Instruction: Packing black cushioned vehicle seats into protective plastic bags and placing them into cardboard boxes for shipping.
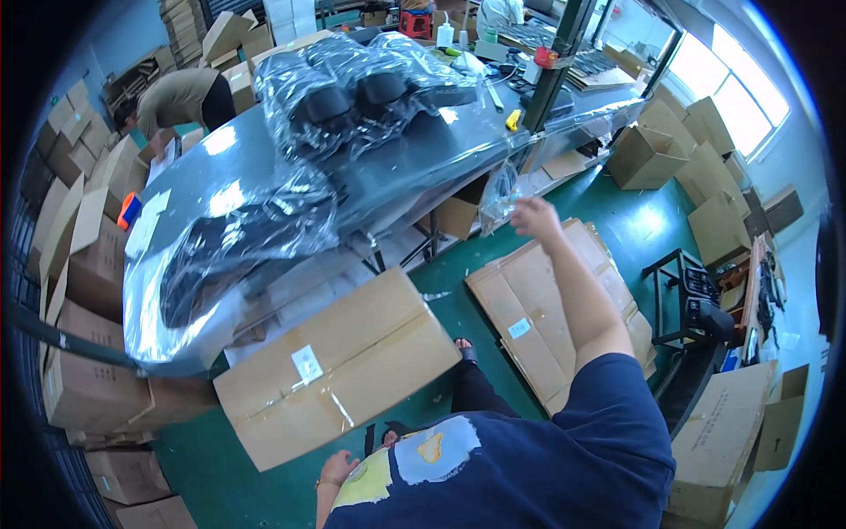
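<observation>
My right arm stretches forward, and my right hand [538,219] has its fingers curled together beside a clear plastic bag [500,192] hanging at the table's edge. What the fingers hold, if anything, is too small to make out. My left hand [337,468] is low at my side with its fingers apart and nothing in it, close to the near edge of a large closed carton [370,339]. Clear tape and a white label [307,363] are on the carton's top. On the dark table [423,163] lie black padded parts [322,101] wrapped in clear plastic.
Flattened cardboard [529,295] lies on the green floor to my right. A black metal frame [679,291] stands farther right. Cartons [97,370] line the left side. A yellow-handled cutter [514,120] and an orange tape dispenser [129,210] lie on the table. Another person [181,97] bends at the far left.
</observation>
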Demonstrator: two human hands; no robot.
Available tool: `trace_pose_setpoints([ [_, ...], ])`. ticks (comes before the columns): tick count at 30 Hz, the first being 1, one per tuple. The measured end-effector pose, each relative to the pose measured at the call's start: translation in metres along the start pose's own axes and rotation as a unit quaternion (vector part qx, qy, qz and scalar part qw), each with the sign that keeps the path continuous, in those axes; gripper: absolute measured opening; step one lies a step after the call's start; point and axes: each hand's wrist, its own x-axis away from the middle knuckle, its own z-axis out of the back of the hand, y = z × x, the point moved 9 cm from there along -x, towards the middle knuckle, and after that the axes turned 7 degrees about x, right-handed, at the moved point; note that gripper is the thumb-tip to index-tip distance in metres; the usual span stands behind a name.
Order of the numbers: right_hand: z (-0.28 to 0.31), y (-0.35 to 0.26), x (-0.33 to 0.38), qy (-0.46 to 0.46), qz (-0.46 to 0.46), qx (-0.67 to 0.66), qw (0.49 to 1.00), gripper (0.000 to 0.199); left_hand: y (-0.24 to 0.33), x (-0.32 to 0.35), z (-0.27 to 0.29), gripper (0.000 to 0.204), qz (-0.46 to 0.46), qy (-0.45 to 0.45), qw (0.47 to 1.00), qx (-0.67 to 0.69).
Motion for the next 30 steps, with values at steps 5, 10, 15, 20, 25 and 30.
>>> trace_pose_setpoints([
  [5,0.072,-0.004,-0.146,0.056,0.038,0.088,0.994,0.033,0.083,-0.052,-0.039,0.050,0.060,-0.013,0.997,0.056],
  [10,0.076,0.017,-0.295,0.116,0.156,0.376,0.906,0.054,0.228,-0.077,-0.103,0.024,-0.038,-0.064,0.991,0.114],
  [15,0.069,0.027,-0.416,0.132,0.152,0.513,0.834,0.060,0.238,-0.048,-0.103,0.022,0.008,0.043,0.948,0.314],
  [20,0.045,0.030,-0.458,0.116,0.037,0.631,0.766,0.057,0.169,0.014,-0.120,0.029,0.257,0.040,0.944,0.203],
  [25,0.070,0.045,-0.473,0.168,0.098,0.557,0.808,0.040,0.182,0.016,-0.113,0.027,0.314,0.032,0.921,0.229],
  [30,0.098,0.071,-0.401,0.120,0.208,-0.038,0.970,0.034,0.267,-0.064,-0.068,0.031,0.178,0.024,0.958,0.222],
])
